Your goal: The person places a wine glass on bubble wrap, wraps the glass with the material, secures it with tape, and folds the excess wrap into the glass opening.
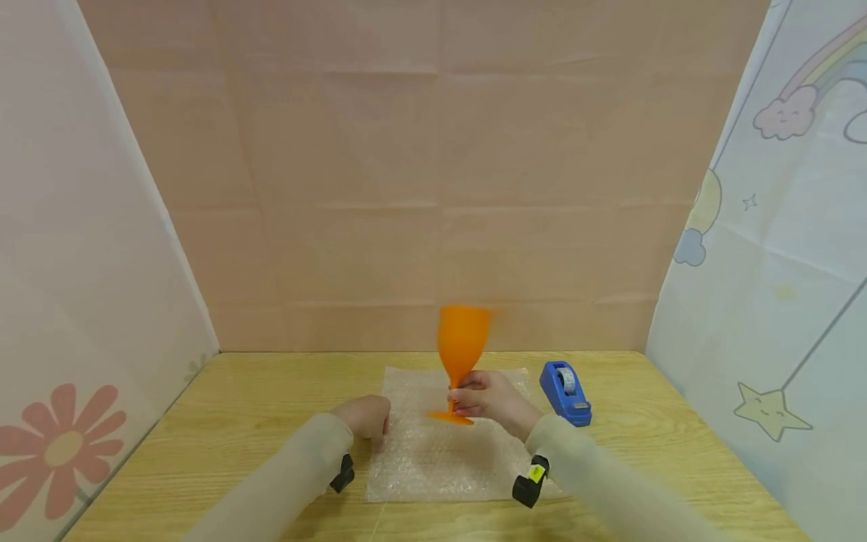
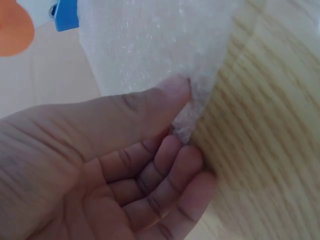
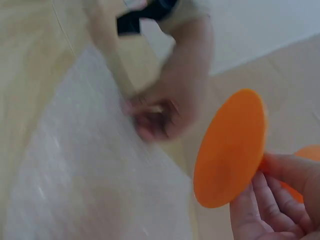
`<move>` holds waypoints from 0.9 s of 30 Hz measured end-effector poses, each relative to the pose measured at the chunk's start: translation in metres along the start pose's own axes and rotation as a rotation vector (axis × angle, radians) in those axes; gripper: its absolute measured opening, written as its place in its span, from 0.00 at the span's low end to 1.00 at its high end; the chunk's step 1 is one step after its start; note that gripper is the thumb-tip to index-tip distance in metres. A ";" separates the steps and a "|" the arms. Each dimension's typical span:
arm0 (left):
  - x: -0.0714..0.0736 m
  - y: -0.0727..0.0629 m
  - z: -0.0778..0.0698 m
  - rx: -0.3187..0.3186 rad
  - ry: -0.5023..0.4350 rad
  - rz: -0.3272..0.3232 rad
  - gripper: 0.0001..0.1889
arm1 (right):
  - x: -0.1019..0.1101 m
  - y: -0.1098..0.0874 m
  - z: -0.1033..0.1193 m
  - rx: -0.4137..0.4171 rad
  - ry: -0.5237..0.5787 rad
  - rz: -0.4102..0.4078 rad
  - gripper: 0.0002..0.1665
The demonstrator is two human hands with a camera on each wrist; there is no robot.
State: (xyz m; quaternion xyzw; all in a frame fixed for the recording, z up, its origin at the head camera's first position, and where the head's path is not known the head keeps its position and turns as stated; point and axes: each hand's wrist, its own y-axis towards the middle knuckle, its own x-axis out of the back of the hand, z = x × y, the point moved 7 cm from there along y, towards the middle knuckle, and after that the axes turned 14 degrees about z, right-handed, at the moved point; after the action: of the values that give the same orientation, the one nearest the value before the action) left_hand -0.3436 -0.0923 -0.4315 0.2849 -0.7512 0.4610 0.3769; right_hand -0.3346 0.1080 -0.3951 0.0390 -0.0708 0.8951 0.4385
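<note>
An orange goblet is held upright by its stem in my right hand, over a sheet of bubble wrap on the table. In the right wrist view the goblet's round foot faces the camera, with thumb and fingers around the stem behind it. At the sheet's left edge, my left hand pinches the bubble wrap between thumb and curled fingers, as the left wrist view shows with the thumb on top of the film.
A blue tape dispenser with a roll of clear tape stands right of the bubble wrap. The wooden table is bounded by a pinkish-beige backdrop behind and patterned cloth panels at the left and right.
</note>
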 end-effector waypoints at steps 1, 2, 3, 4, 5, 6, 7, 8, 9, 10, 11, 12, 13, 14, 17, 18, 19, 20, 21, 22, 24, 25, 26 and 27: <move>0.000 -0.001 0.000 0.002 -0.005 0.001 0.15 | -0.009 0.003 -0.003 -0.006 0.019 0.019 0.20; 0.000 -0.001 0.000 0.004 -0.010 0.001 0.15 | -0.018 0.006 -0.006 -0.015 0.042 0.036 0.20; 0.000 -0.002 0.000 0.007 -0.015 0.001 0.15 | -0.027 0.008 -0.010 -0.025 0.065 0.050 0.19; 0.001 -0.003 -0.001 0.006 -0.020 0.001 0.15 | -0.034 0.010 -0.014 -0.037 0.082 0.064 0.18; 0.001 -0.003 -0.001 0.004 -0.023 0.000 0.15 | -0.041 0.011 -0.019 -0.051 0.097 0.076 0.17; 0.001 -0.004 -0.002 0.001 -0.021 0.000 0.15 | -0.046 0.012 -0.023 -0.066 0.115 0.084 0.17; 0.001 -0.004 -0.003 -0.005 -0.021 0.000 0.15 | -0.051 0.012 -0.027 -0.076 0.131 0.092 0.16; 0.002 -0.004 -0.003 -0.009 -0.020 -0.001 0.15 | -0.054 0.012 -0.032 -0.089 0.141 0.097 0.16; 0.002 -0.005 -0.004 -0.010 -0.016 -0.001 0.15 | -0.057 0.012 -0.036 -0.101 0.148 0.096 0.15; 0.002 -0.005 -0.004 -0.013 -0.014 0.000 0.15 | -0.060 0.012 -0.039 -0.113 0.147 0.095 0.14; 0.002 -0.004 -0.005 -0.013 -0.013 0.001 0.15 | -0.062 0.011 -0.042 -0.125 0.147 0.095 0.13; 0.002 -0.004 -0.005 -0.009 -0.011 0.003 0.15 | -0.063 0.010 -0.045 -0.131 0.150 0.094 0.12; 0.002 -0.004 -0.004 -0.006 -0.014 0.004 0.15 | -0.065 0.010 -0.047 -0.136 0.149 0.095 0.12; 0.001 -0.004 -0.004 -0.003 -0.008 0.004 0.15 | -0.066 0.010 -0.049 -0.140 0.153 0.097 0.12; 0.001 -0.003 -0.004 0.004 0.007 0.002 0.15 | -0.071 0.010 -0.051 -0.139 0.170 0.114 0.15; 0.002 -0.003 -0.003 0.007 0.011 0.000 0.15 | -0.072 0.010 -0.051 -0.138 0.177 0.120 0.15; 0.002 -0.003 -0.003 0.006 0.015 -0.002 0.15 | -0.074 0.010 -0.052 -0.141 0.183 0.125 0.16; 0.002 -0.003 -0.003 0.005 0.019 -0.004 0.16 | -0.075 0.010 -0.052 -0.142 0.185 0.128 0.17; 0.002 -0.003 -0.003 0.003 0.019 -0.006 0.16 | -0.075 0.010 -0.052 -0.144 0.185 0.127 0.17; 0.003 -0.003 -0.004 0.001 0.021 -0.008 0.16 | -0.076 0.011 -0.052 -0.145 0.183 0.125 0.17; 0.003 -0.003 -0.005 -0.005 0.023 -0.010 0.16 | -0.077 0.012 -0.053 -0.150 0.183 0.120 0.17; 0.003 -0.003 -0.005 -0.008 0.027 -0.012 0.16 | -0.077 0.012 -0.053 -0.151 0.180 0.117 0.16; 0.003 -0.003 -0.006 -0.010 0.028 -0.012 0.16 | -0.078 0.013 -0.053 -0.152 0.176 0.113 0.16; 0.004 -0.003 -0.006 -0.010 0.029 -0.011 0.16 | -0.078 0.013 -0.054 -0.153 0.175 0.110 0.16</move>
State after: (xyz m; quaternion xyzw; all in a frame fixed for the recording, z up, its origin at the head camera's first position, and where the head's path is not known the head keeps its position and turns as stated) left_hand -0.3412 -0.0885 -0.4253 0.2806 -0.7461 0.4594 0.3918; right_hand -0.2976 0.0481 -0.4600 -0.0767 -0.1024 0.9097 0.3950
